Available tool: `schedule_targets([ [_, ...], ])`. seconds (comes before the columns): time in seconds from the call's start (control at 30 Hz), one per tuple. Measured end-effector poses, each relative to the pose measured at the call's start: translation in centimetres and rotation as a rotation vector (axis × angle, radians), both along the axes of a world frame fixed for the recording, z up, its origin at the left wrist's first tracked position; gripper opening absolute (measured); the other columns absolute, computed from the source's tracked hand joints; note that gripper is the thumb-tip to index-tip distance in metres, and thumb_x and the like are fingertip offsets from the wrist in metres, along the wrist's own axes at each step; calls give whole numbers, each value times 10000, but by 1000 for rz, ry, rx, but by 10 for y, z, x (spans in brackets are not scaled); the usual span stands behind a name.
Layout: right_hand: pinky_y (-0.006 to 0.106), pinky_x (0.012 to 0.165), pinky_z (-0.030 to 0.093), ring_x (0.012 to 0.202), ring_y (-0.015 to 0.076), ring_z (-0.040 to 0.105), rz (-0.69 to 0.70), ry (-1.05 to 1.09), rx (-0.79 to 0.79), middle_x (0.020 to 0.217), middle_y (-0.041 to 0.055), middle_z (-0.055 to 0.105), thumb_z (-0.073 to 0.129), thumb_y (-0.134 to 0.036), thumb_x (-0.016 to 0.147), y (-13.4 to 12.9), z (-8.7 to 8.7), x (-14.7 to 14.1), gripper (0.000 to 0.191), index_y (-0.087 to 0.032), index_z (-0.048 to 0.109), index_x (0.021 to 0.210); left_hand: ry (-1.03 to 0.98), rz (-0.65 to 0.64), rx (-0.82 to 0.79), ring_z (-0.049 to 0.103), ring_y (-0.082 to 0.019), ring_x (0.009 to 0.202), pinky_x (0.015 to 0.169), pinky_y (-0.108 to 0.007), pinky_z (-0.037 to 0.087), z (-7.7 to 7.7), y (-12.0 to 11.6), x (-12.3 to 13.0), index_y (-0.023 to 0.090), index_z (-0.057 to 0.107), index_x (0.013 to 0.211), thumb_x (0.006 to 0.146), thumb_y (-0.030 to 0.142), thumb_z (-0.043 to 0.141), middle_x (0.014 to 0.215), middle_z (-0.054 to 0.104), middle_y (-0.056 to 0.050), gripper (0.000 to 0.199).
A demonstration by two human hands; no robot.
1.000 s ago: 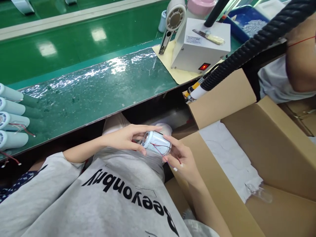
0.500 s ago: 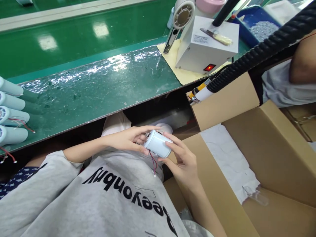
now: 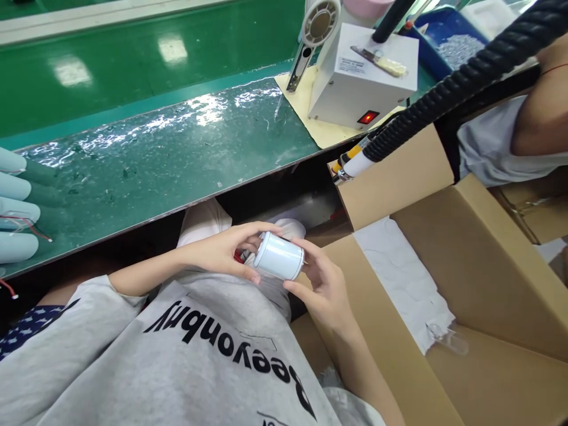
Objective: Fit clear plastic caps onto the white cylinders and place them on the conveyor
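Note:
A short pale-blue cylinder (image 3: pixel 279 256) is held between my two hands above my lap, lying nearly on its side. My left hand (image 3: pixel 233 251) grips its left end, with fingers curled behind and the thumb below. A bit of red wire shows by those fingers. My right hand (image 3: pixel 323 284) holds the right end, fingertips on the rim and thumb underneath. Several longer pale-blue cylinders (image 3: pixel 16 247) lie side by side at the left end of the green bench (image 3: pixel 168 154), some with thin wires.
An open cardboard box (image 3: pixel 488 248) stands at the right. Over it hangs a ribbed black hose (image 3: pixel 452 80). A white machine (image 3: pixel 366 77) with a lit red switch sits on the bench near a blue bin (image 3: pixel 430 53). Another person's arm (image 3: pixel 539 118) shows at far right.
The cylinder has been turned in my hands, and its dangling red and blue wires have swung out of sight below it, with red now near my left fingers. The whole view has shifted slightly.

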State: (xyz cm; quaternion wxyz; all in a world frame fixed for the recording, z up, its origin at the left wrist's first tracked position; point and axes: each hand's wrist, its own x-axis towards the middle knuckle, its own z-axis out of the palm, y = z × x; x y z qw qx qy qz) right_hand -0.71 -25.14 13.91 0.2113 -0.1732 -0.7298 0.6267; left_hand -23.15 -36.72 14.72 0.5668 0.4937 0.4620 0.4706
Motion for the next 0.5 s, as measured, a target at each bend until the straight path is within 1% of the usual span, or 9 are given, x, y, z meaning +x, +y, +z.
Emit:
schedule_targets([
  [0.1, 472, 1018, 604, 1289, 289, 624, 23, 41, 118, 1411, 80, 634, 784, -275, 901, 0, -3, 1, 566, -359, 574, 1420, 23, -7, -51, 681, -256, 1105, 885, -372, 580, 0, -1, -1, 253, 510, 1465, 851, 454, 778, 1318, 643, -134, 700],
  [0.17, 497, 1081, 563, 1379, 288, 555, 34, 60, 146, 1487, 59, 571, 750, -240, 926, 0, -4, 0, 517, -395, 590, 1393, 42, 31, -35, 685, -246, 1060, 857, -364, 580, 1, -1, 0, 227, 541, 1427, 871, 457, 754, 1251, 664, -128, 639],
  [0.2, 506, 1105, 545, 1414, 291, 521, 26, 54, 130, 1523, 53, 534, 757, -260, 925, 0, -4, 0, 518, -406, 586, 1392, 56, 55, -11, 681, -246, 1066, 865, -365, 580, 1, 0, 1, 221, 559, 1398, 857, 438, 770, 1254, 660, -128, 621],
  [0.27, 508, 1116, 539, 1446, 308, 482, -1, 10, 34, 1573, 68, 471, 813, -381, 881, -1, -3, -2, 623, -399, 540, 1441, 101, 97, 69, 662, -254, 1133, 924, -376, 575, 1, 1, 4, 222, 578, 1353, 821, 381, 809, 1301, 635, -129, 601],
  [0.3, 497, 1095, 557, 1430, 315, 499, -7, -16, -36, 1572, 86, 471, 834, -450, 850, 0, -3, -3, 695, -380, 516, 1465, 135, 115, 125, 648, -258, 1169, 958, -382, 568, 1, 2, 4, 227, 580, 1343, 805, 352, 824, 1320, 622, -128, 604],
  [0.33, 479, 1059, 585, 1383, 314, 547, -1, -40, -108, 1545, 102, 502, 840, -499, 830, 0, -2, -3, 738, -359, 507, 1473, 179, 130, 188, 634, -261, 1198, 990, -390, 557, 0, 2, 5, 234, 577, 1342, 790, 327, 836, 1329, 613, -126, 617],
  [0.37, 454, 1010, 613, 1307, 302, 609, 10, -57, -170, 1493, 109, 556, 835, -514, 831, -1, -2, -4, 728, -340, 516, 1463, 232, 141, 251, 622, -263, 1217, 1018, -401, 545, -1, 2, 4, 242, 572, 1350, 778, 307, 845, 1328, 607, -125, 638],
  [0.43, 405, 915, 648, 1150, 264, 693, 19, -57, -240, 1361, 97, 653, 822, -460, 861, -1, -2, -5, 611, -318, 568, 1398, 323, 151, 342, 601, -270, 1238, 1059, -431, 522, -3, 2, 3, 255, 556, 1380, 765, 292, 857, 1319, 601, -126, 686],
  [0.5, 383, 881, 655, 1098, 249, 710, -6, -34, -220, 1274, 77, 695, 848, -374, 845, -3, -3, -5, 563, -307, 601, 1346, 329, 152, 346, 577, -285, 1275, 1075, -451, 514, -6, 0, 2, 271, 542, 1409, 756, 305, 868, 1349, 578, -135, 731],
])
